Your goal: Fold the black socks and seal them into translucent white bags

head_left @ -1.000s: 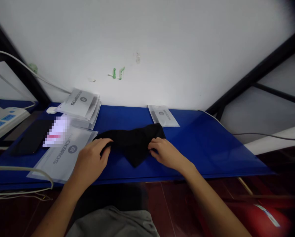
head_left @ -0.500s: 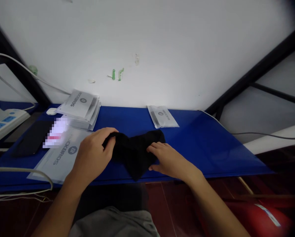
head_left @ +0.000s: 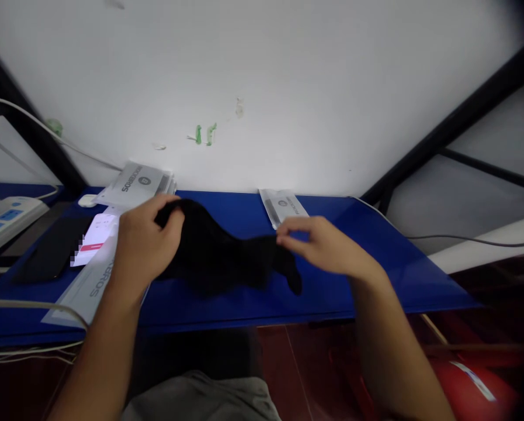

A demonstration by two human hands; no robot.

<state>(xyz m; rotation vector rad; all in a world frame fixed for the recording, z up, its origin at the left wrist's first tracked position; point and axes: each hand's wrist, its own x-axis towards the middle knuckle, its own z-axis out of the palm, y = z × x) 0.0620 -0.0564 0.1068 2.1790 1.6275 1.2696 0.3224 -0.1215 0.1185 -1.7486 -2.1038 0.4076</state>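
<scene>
A soft black cloth item [head_left: 218, 251] stretches between my two hands over the blue tabletop [head_left: 332, 298]; its exact kind does not show, and motion smears its lower edge. My left hand [head_left: 150, 237] grips its left end, thumb and fingers closed on the fabric. On the other side, my right hand [head_left: 318, 242] pinches the item near its right end, with a short narrow piece hanging below the fingertips. Just behind my right hand lies a frosted ROCKBROS pouch [head_left: 281, 206]. A stack of similar pouches [head_left: 141, 181] sits behind my left hand, and a larger ROCKBROS bag [head_left: 84, 295] is partly under my left forearm.
At the left are a lit phone [head_left: 96, 237], a dark phone-like slab [head_left: 54, 248], a small white case [head_left: 87, 200] and a power strip [head_left: 11, 217]. Cables [head_left: 34, 304] cross the left front edge. A white wall [head_left: 288, 105] stands behind; a red object [head_left: 472, 383] is below right.
The black item was bunched on the table; now it is lifted and drawn out sideways. My left hand moved left and up, my right hand right and up, its fingers now pinching the fabric.
</scene>
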